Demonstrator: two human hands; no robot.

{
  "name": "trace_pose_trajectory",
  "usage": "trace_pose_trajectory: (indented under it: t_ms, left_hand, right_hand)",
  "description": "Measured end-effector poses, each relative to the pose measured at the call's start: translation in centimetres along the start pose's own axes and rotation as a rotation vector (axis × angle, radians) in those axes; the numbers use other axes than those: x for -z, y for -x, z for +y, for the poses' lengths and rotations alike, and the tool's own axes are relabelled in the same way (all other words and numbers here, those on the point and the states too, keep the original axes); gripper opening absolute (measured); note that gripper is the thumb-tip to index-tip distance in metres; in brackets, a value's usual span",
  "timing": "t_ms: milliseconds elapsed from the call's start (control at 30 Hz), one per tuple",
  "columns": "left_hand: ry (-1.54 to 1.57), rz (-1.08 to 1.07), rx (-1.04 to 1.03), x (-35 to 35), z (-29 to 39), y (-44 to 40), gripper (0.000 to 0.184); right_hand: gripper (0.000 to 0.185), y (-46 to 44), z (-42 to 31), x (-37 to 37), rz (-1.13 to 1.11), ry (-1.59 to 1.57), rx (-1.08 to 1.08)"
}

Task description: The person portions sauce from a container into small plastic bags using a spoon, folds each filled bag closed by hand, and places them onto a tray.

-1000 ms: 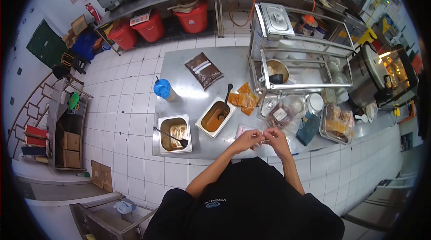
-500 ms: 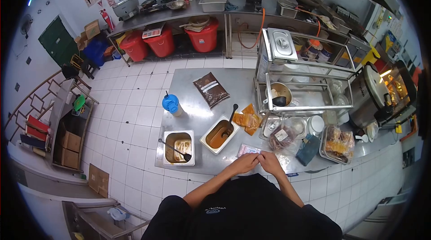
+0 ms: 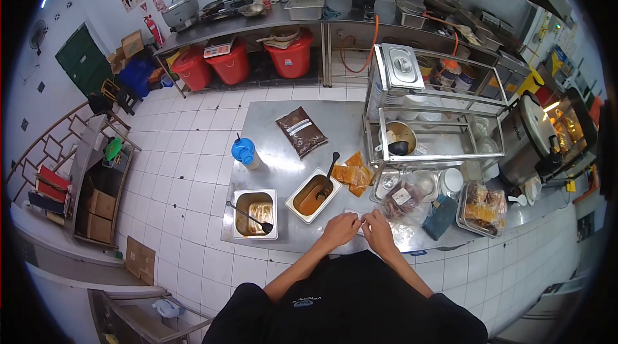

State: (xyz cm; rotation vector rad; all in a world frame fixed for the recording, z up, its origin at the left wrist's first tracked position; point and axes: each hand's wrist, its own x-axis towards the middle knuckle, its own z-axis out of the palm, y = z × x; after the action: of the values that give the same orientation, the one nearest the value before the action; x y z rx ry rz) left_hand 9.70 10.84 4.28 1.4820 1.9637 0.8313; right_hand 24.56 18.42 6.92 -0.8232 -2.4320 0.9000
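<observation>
My left hand [image 3: 340,231] and my right hand [image 3: 378,231] meet over the near edge of the steel table, fingers pinched together. Between them is a small plastic packet [image 3: 354,213], of which only a whitish piece shows; my fingers hide the rest. Just beyond my left hand stands a steel pan of orange-brown sauce [image 3: 309,197] with a black ladle [image 3: 331,165] in it. An orange sauce pouch [image 3: 353,174] lies flat past the hands. To the right of my right hand rests a clear bag with dark contents and a white label [image 3: 400,197].
A second steel pan [image 3: 255,235] with a black ladle, a blue-lidded bottle [image 3: 244,151] and a dark brown pouch [image 3: 301,131] are on the table [image 3: 277,112]. A steel rack [image 3: 438,154] stands behind, with a tray of packets [image 3: 483,210] and a large cooker [image 3: 524,141] at right.
Both hands have shifted slightly left and farther onto the table. The packet, which lay with pink print showing beyond my fingers, is now mostly hidden by them.
</observation>
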Motion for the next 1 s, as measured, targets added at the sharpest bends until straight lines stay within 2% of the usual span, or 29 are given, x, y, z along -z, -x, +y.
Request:
trace_pose_trajectory:
  t_ms: [67, 133, 167, 200, 233, 267, 300, 333, 367, 433, 467, 500, 567, 600, 633, 700, 767, 833, 867, 900, 967, 1000]
  left_hand:
    - [0.023, 0.087, -0.231, 0.4, -1.1, -0.3, 0.028]
    - [0.010, 0.077, -0.270, 1.1, -2.4, -1.2, 0.027]
    - [-0.003, 0.065, -0.311, 1.1, -2.7, -1.3, 0.027]
    - [-0.002, 0.064, -0.310, 1.0, -2.7, -1.2, 0.027]
    - [0.302, -0.005, -0.128, 0.9, -2.7, -1.1, 0.026]
    - [0.601, -0.073, 0.057, 0.9, -2.7, -1.2, 0.026]
    - [0.602, -0.072, 0.058, 1.2, -2.2, -0.9, 0.026]
    - [0.563, 0.013, -0.028, 1.9, -1.3, -0.1, 0.023]
    - [0.523, 0.096, -0.111, 2.4, -0.6, 0.6, 0.023]
    - [0.446, 0.054, -0.068, 3.8, -0.1, 1.2, 0.022]
    - [0.365, 0.015, -0.035, 4.4, -0.2, 1.1, 0.023]
    - [0.371, 0.014, -0.028, 4.4, -0.6, 1.1, 0.023]
    - [0.327, 0.185, -0.122, 4.1, -1.7, 1.3, 0.020]
    - [0.368, 0.200, -0.076, 4.2, -1.5, 1.5, 0.015]
    - [0.377, 0.195, -0.061, 4.4, -1.3, 1.7, 0.015]
    - [0.352, 0.208, -0.002, 4.7, -1.4, 2.0, 0.012]
    - [0.435, 0.199, 0.022, 4.2, -3.0, 2.1, 0.011]
    - [0.546, -0.022, 0.033, 4.6, -4.2, 2.6, 0.023]
    - [0.640, -0.156, 0.031, 4.9, -4.8, 3.1, 0.040]
    - [0.652, -0.157, 0.042, 5.5, -4.8, 3.7, 0.040]
    - [0.557, -0.345, -0.140, 7.1, -4.6, 4.1, 0.049]
    - [0.545, -0.493, -0.113, 7.4, -5.3, 3.4, 0.054]
  right_hand:
    - [0.023, 0.3, -0.8, 0.1, -0.031, 0.070, -0.014]
    - [0.024, 0.3, -0.7, 0.0, -0.066, 0.141, -0.027]
    - [0.023, 0.3, 0.1, -0.5, -0.197, 0.129, 0.021]
    - [0.022, 0.1, 0.4, -0.7, -0.327, 0.115, 0.071]
    - [0.022, -0.2, 0.6, -0.8, -0.329, 0.114, 0.071]
    - [0.022, -1.0, 0.9, -0.9, -0.304, -0.092, -0.042]
    - [0.025, -1.8, 1.0, -0.7, -0.276, -0.299, -0.156]
    - [0.032, -2.2, 1.1, -0.3, -0.267, -0.475, -0.250]
    - [0.032, -2.7, 1.1, 0.1, -0.272, -0.478, -0.256]
    - [0.031, -3.5, 0.7, 1.0, -0.259, -0.688, -0.525]
    - [0.026, -3.7, 1.1, 1.0, -0.193, -0.577, -0.352]
    - [0.026, -3.8, 1.2, 1.2, -0.200, -0.575, -0.358]
    - [0.023, -3.8, 1.1, 1.6, -0.005, -0.216, -0.121]
    - [0.023, -3.9, 0.2, 2.1, 0.028, -0.157, -0.031]
    - [0.023, -4.2, -0.9, 2.6, 0.014, -0.157, -0.043]
    - [0.022, -4.7, -2.4, 3.4, -0.269, -0.349, -0.145]
    - [0.024, -4.6, -2.5, 2.8, -0.321, -0.414, -0.186]
    - [0.025, -5.1, -4.6, 3.6, -0.486, -0.451, -0.312]
    - [0.027, -5.1, -4.1, 3.2, -0.562, -0.457, -0.329]
    - [0.027, -4.9, -4.4, 3.1, -0.574, -0.455, -0.341]
    - [0.030, -4.9, -5.7, 2.6, -0.679, -0.436, -0.361]
    - [0.032, -4.8, -5.9, 2.0, -0.715, -0.382, -0.363]
